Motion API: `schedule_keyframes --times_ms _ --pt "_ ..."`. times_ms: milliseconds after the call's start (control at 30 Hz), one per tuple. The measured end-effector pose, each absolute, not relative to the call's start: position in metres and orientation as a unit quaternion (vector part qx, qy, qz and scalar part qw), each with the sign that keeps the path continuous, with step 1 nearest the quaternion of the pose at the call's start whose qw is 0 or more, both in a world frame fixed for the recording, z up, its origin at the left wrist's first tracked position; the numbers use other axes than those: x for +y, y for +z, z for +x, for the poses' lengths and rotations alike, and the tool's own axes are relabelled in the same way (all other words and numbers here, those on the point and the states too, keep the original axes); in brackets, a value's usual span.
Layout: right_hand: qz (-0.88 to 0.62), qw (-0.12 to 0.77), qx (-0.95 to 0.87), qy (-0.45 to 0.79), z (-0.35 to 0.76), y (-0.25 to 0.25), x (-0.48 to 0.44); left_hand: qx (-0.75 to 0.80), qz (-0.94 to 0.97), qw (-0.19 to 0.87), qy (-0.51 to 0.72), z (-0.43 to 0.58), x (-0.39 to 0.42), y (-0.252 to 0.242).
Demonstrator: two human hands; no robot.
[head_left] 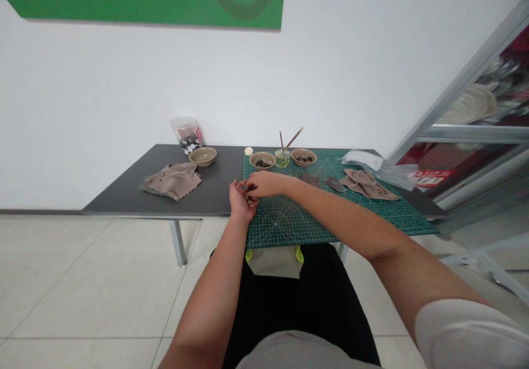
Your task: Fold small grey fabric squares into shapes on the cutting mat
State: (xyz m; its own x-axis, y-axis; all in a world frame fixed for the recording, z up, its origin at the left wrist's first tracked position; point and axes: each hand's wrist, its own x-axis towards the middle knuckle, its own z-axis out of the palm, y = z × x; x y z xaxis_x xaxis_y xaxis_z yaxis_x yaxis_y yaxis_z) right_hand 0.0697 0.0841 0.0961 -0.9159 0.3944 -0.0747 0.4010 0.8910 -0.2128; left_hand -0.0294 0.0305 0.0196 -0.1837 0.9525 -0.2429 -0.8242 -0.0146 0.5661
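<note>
My left hand and my right hand meet over the left edge of the green cutting mat. Both have their fingers closed around something small and dark, too hidden to name. Just behind them stands a tan bowl with dark pieces in it. To its right are a glass jar with greenish contents and two thin sticks, and another tan bowl holding dark pieces. A small white round item sits at the mat's back left corner.
On the dark table are a brown cloth, a third bowl and a clear tub. Dark flat pieces, another cloth and a plastic bag lie right. A wall stands behind.
</note>
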Motion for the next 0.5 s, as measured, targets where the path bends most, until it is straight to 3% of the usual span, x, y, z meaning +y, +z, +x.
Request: schedule_keyframes --times_ms 133,500 --pt "0.21 0.078 0.965 -0.136 0.07 0.108 0.086 0.324 0.135 0.632 0.691 -0.028 0.028 0.022" --pt "0.237 0.115 0.955 -0.137 0.064 0.116 0.085 0.305 0.151 0.652 0.678 -0.022 0.022 0.03"
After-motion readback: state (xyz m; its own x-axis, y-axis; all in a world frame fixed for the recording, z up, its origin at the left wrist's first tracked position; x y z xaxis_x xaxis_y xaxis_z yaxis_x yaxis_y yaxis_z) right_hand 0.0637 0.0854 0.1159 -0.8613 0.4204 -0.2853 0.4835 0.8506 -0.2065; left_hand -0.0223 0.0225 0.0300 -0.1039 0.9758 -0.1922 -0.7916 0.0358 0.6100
